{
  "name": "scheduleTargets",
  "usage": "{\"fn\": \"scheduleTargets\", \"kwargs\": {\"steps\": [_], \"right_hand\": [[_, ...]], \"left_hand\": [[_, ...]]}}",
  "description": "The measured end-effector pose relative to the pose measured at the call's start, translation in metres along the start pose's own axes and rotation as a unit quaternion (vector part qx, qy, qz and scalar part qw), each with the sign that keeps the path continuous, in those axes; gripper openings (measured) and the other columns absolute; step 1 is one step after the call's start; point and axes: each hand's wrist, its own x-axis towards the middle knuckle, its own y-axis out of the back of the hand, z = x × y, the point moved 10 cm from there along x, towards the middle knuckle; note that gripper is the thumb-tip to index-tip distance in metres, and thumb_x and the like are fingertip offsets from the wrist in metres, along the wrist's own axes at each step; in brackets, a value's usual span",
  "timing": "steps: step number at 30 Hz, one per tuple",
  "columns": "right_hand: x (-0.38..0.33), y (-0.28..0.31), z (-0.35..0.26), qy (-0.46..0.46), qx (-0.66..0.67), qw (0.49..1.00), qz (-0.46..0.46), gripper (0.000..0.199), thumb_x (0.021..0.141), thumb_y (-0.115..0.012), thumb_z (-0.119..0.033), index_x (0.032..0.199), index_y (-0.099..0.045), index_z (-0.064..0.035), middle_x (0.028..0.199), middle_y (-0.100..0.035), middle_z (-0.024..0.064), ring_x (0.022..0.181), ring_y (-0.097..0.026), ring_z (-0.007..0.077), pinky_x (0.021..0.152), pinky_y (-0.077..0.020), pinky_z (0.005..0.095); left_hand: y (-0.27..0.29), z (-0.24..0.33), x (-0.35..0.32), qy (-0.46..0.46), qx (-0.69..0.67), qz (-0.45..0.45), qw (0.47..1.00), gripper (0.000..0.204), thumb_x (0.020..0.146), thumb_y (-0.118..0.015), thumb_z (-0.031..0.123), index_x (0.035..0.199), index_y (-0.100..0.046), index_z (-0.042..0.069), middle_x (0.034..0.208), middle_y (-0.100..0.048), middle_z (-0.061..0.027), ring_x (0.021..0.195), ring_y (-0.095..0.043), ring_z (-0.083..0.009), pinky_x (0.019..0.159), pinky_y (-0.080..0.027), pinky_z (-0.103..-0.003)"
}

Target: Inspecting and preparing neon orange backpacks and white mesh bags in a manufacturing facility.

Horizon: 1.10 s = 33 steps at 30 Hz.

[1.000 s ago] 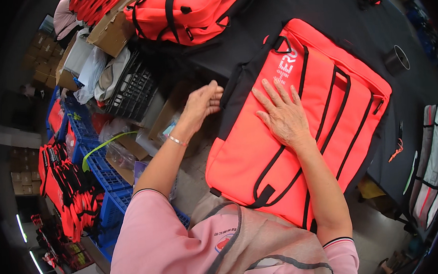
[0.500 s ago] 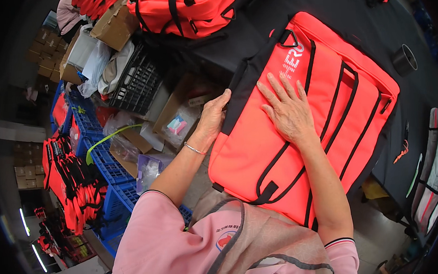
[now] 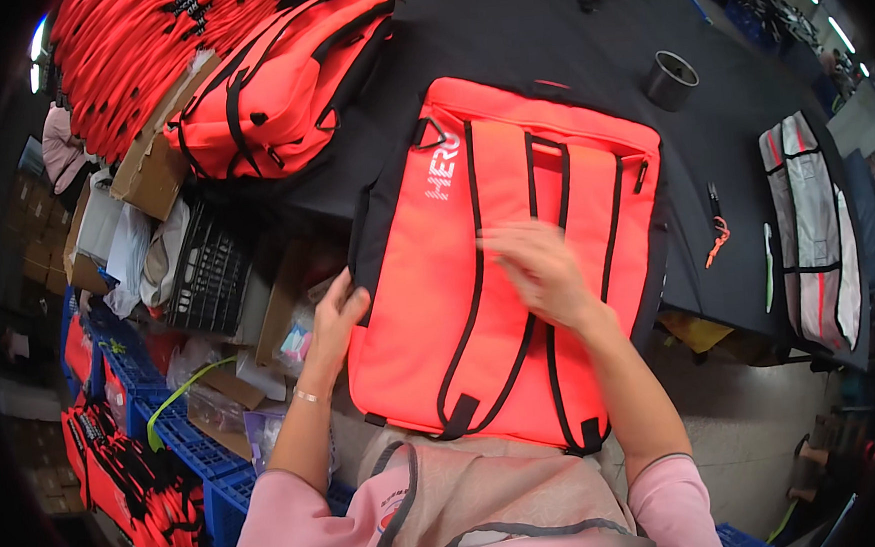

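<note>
A bright orange-red backpack (image 3: 408,285) lies flat before me, its black-edged shoulder straps (image 3: 504,299) facing up. White lettering and a black triangular ring mark its upper left. My left hand (image 3: 335,320) is at the bag's left edge, thumb and fingers apart, with nothing seen in its grasp. Over the straps near the middle, my right hand (image 3: 543,272) is smeared by motion, so I cannot tell whether its fingers hold or touch anything.
Another orange-red bag (image 3: 276,93) stands at the back left of the black-covered table (image 3: 583,39). A dark cup (image 3: 671,81), scissors with an orange cord (image 3: 717,226) and a grey folded piece (image 3: 806,236) lie right. Blue crates (image 3: 181,420) and a black crate (image 3: 207,273) stand left.
My view has swung, and the backpack now lies straighter before me. My right hand has lifted from its flat, spread rest on the bag and moves over the straps. The left stays at the edge.
</note>
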Motion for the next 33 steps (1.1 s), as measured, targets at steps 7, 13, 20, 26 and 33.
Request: {"fn": "scheduleTargets", "kwargs": {"steps": [7,13,20,26,33], "right_hand": [[-0.218,0.129,0.082,-0.529,-0.043,0.821,0.21,0.05,0.093,-0.064,-0.013,0.137,-0.044,0.0012,0.123,-0.056,0.0116,0.112,-0.056,0.0184,0.096,-0.0444,0.0315],[-0.234,0.097,0.065,-0.491,0.08,0.824,0.269,0.053,0.097,-0.056,-0.015,0.143,-0.038,0.004,0.142,-0.046,0.017,0.126,-0.047,0.024,0.108,-0.0341,0.0347],[-0.184,0.153,0.034,-0.423,-0.016,0.833,0.358,0.044,0.1,-0.052,-0.015,0.135,-0.047,0.0112,0.127,-0.06,0.0176,0.11,-0.057,0.0198,0.098,-0.0429,0.0312],[-0.058,0.18,0.003,-0.345,-0.054,0.851,0.393,0.052,0.103,-0.049,-0.025,0.138,-0.042,0.0125,0.136,-0.053,0.0189,0.12,-0.053,0.0223,0.104,-0.0382,0.0314],[0.17,0.12,0.004,-0.181,0.273,0.868,0.372,0.044,0.1,-0.051,-0.015,0.137,-0.046,0.0083,0.131,-0.057,0.0144,0.117,-0.056,0.0186,0.102,-0.0418,0.0314]], "left_hand": [[-0.016,-0.007,-0.055,0.018,0.119,-0.005,0.993,0.054,0.08,-0.078,0.022,0.121,-0.055,-0.004,0.106,-0.07,-0.0123,0.097,-0.066,-0.0169,0.087,-0.053,-0.033],[-0.022,0.012,-0.055,-0.057,0.193,-0.002,0.98,0.038,0.086,-0.071,0.02,0.115,-0.062,-0.003,0.097,-0.072,-0.017,0.089,-0.07,-0.0205,0.081,-0.054,-0.034],[-0.031,0.107,-0.045,-0.186,0.19,-0.029,0.964,0.03,0.089,-0.067,0.016,0.109,-0.063,-0.006,0.092,-0.07,-0.0214,0.084,-0.07,-0.0304,0.074,-0.054,-0.035],[0.016,0.223,-0.012,-0.372,0.222,0.044,0.9,0.029,0.087,-0.07,0.019,0.1,-0.063,-0.006,0.079,-0.063,-0.0246,0.074,-0.064,-0.0385,0.063,-0.051,-0.039],[0.121,0.374,0.019,-0.56,0.688,0.2,0.415,0.028,0.091,-0.067,0.024,0.118,-0.07,0.015,0.113,-0.063,-0.0193,0.101,-0.061,-0.029,0.084,-0.051,-0.041]]}}
